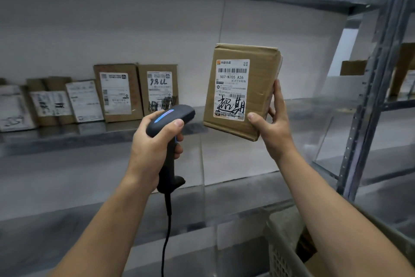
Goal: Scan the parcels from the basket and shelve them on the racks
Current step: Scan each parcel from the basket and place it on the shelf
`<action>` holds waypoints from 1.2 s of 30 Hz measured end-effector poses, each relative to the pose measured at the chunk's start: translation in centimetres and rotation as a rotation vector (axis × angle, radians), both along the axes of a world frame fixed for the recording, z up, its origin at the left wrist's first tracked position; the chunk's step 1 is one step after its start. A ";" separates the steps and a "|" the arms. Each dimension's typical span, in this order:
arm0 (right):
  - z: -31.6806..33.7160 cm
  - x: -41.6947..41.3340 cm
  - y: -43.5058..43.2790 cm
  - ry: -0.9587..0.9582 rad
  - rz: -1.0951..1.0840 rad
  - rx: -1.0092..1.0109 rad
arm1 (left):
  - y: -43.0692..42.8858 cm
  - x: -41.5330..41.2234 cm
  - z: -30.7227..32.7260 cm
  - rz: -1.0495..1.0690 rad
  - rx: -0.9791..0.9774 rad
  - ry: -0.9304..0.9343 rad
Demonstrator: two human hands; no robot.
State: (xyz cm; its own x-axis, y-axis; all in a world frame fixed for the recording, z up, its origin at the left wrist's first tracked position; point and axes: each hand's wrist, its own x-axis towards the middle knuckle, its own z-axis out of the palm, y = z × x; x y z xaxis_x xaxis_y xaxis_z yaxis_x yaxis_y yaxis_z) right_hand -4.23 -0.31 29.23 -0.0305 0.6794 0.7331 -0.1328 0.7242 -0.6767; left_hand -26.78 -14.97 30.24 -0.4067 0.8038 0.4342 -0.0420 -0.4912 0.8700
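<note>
The left hand (155, 142) is wrapping around the grip of a dark grey corded handheld barcode scanner (170, 124), thumb lying along its top, where a blue light strip is glowing. The scanner's head is pointing toward one o'clock, at a flat brown cardboard parcel with a white shipping label (241, 90) just beside it. The right hand (272, 124) is gripping that parcel at its lower right corner, thumb on the front face and fingers (278, 95) along the right edge, holding it upright and slightly tilted in the air in front of the grey metal rack shelf (67, 139). At nine to ten o'clock from the scanner, a row of smaller brown labelled parcels (119, 92) is standing on the shelf, leaning against the white back wall (112, 29). At five o'clock, in the frame's lower right corner, a grey perforated plastic basket (283, 252) is showing under the right forearm, with brown cardboard inside.
</note>
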 end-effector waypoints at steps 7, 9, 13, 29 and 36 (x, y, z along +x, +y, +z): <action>2.8 -2.4 5.9 -0.038 0.058 0.003 | 2.6 -0.8 0.9 0.143 0.029 -0.019; 3.0 -3.2 7.2 -0.081 0.071 0.013 | 3.3 -0.9 0.9 0.166 0.031 -0.026; 3.2 -4.8 10.3 -0.169 0.092 0.020 | 5.4 -1.0 0.6 0.220 0.038 -0.041; 4.1 -9.0 17.8 -0.443 0.217 0.007 | 10.9 -1.3 -0.2 0.370 0.047 -0.068; 4.7 -11.2 18.8 -0.432 0.197 -0.065 | 11.5 -1.8 -0.4 0.396 0.054 -0.080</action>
State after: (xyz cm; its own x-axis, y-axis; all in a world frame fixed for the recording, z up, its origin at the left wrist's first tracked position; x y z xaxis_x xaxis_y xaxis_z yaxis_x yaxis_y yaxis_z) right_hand -15.48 18.46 33.93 -0.4561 0.6743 0.5808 0.0402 0.6676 -0.7435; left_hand -28.54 -3.45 29.88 -0.7145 0.5554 0.4254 0.0927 -0.5276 0.8444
